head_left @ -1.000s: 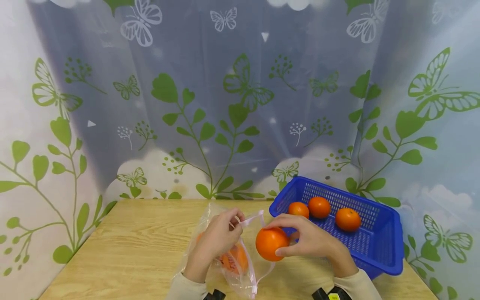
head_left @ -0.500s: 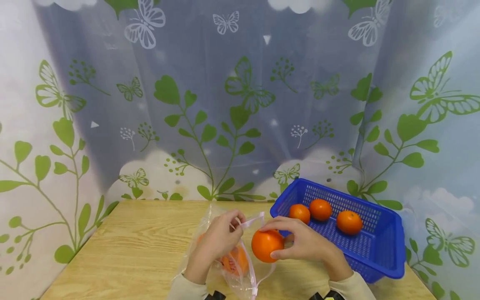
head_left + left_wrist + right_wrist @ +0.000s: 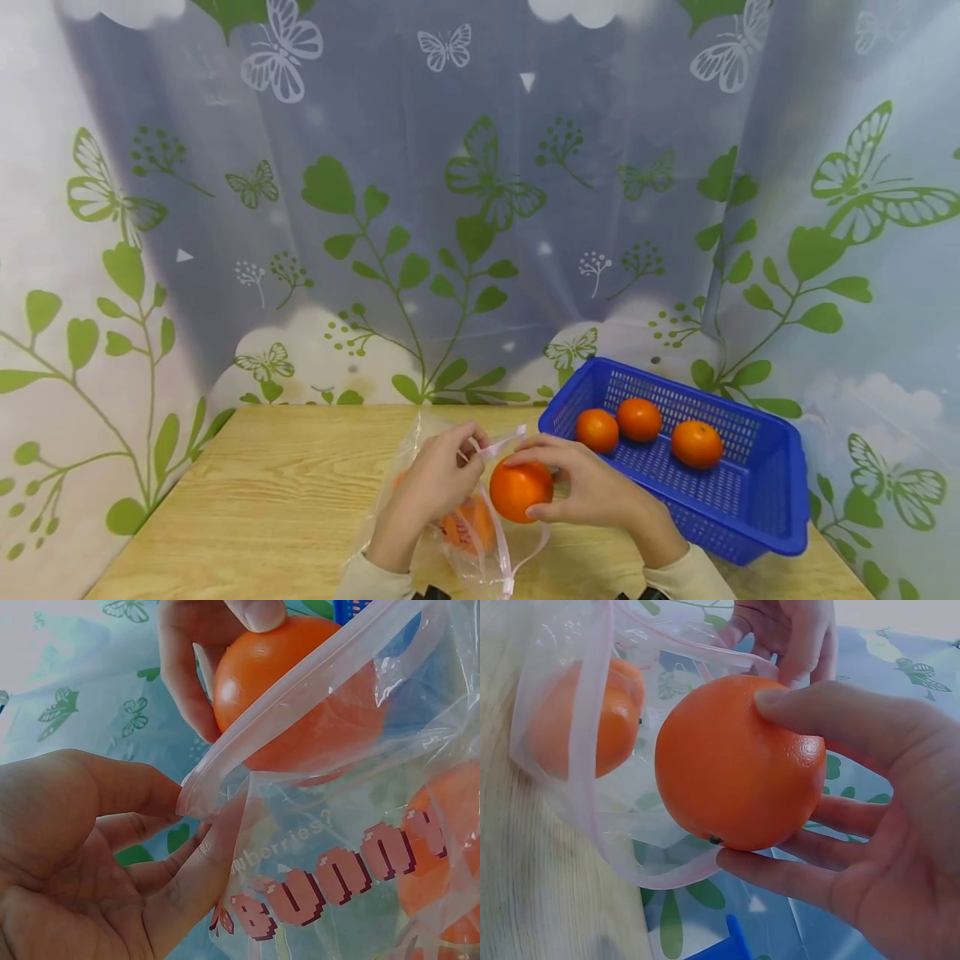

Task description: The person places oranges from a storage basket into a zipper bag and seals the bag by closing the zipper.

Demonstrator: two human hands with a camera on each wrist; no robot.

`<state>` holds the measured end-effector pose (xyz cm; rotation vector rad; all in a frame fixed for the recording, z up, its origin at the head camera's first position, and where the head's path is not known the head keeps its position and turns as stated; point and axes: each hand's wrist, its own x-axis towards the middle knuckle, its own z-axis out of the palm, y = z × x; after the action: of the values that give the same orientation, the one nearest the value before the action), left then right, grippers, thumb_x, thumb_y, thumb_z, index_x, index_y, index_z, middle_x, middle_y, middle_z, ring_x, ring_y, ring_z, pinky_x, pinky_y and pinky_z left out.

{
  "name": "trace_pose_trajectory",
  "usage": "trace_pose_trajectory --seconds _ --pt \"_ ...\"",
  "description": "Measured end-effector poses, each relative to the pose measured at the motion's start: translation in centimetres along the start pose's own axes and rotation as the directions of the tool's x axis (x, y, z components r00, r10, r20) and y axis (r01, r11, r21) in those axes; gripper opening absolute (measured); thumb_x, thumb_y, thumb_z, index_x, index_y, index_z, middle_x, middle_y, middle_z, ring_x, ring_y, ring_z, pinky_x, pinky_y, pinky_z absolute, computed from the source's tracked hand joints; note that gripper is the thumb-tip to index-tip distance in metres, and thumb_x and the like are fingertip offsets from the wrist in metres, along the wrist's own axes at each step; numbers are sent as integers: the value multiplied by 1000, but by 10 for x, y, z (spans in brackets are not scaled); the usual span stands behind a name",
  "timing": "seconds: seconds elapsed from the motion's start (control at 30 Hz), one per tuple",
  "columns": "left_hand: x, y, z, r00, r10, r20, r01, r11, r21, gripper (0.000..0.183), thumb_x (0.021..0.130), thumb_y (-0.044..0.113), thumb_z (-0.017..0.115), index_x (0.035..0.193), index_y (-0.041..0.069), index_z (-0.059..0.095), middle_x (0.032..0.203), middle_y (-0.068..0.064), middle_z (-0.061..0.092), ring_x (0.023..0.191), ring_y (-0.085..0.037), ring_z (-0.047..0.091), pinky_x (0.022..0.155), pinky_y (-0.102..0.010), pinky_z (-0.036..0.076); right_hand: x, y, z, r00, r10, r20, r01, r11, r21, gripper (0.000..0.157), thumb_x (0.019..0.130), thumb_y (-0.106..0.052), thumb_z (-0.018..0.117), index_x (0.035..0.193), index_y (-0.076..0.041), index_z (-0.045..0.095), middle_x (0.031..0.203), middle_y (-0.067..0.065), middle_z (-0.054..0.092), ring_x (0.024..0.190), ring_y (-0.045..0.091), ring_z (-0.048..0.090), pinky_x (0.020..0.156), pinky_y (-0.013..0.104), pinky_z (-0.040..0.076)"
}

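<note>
My left hand (image 3: 442, 471) pinches the pink zip edge of a clear plastic zip bag (image 3: 277, 904), which has pink lettering on its side. Inside the bag lie oranges (image 3: 619, 724). Thumb and fingers of my right hand (image 3: 596, 483) grip another orange (image 3: 735, 769) from its right side. This orange is at the bag's open mouth; in the left wrist view the zip edge crosses in front of it. A small green stem mark shows on its underside in the right wrist view.
At the right stands a blue plastic basket (image 3: 780, 504) with three oranges (image 3: 697, 444) in it. The wooden table (image 3: 262, 492) stretches left of the bag. A patterned curtain (image 3: 375, 275) hangs behind the table's far edge.
My right hand has carried the orange leftward, closer to the bag's mouth. The left hand keeps its hold on the bag's edge, almost unmoved.
</note>
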<state>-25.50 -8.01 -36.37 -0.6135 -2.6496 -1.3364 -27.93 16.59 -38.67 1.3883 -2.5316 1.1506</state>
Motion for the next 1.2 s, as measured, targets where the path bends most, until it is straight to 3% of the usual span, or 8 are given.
trace_pose_trajectory --seconds 0.57,0.9,1.2 --pt "1 -1 6 1000 23 2 -23 1000 -8 6 100 13 61 98 7 62 82 -5 64 64 -12 57 50 -22 51 11 -2 12 996 -11 -94 -7 982 -188 49 81 -17 85 127 -11 70 124 7 70 102 18 68 81 26 58" --pt "1 0 5 999 35 -17 -36 999 -15 4 99 11 62 96 7 62 80 -6 62 61 -11 55 50 -23 50 19 -4 22 986 55 -156 -95 961 -259 47 77 -21 90 120 -14 70 112 -1 73 98 13 69 85 31 59" --pt "1 -1 3 1000 28 -11 -28 999 -35 5 100 8 58 99 5 62 84 -7 64 57 -11 56 47 -22 51 21 -2 29 992 78 -95 -97 969 -226 53 82 -14 86 130 -14 65 120 1 73 103 15 69 87 29 60"
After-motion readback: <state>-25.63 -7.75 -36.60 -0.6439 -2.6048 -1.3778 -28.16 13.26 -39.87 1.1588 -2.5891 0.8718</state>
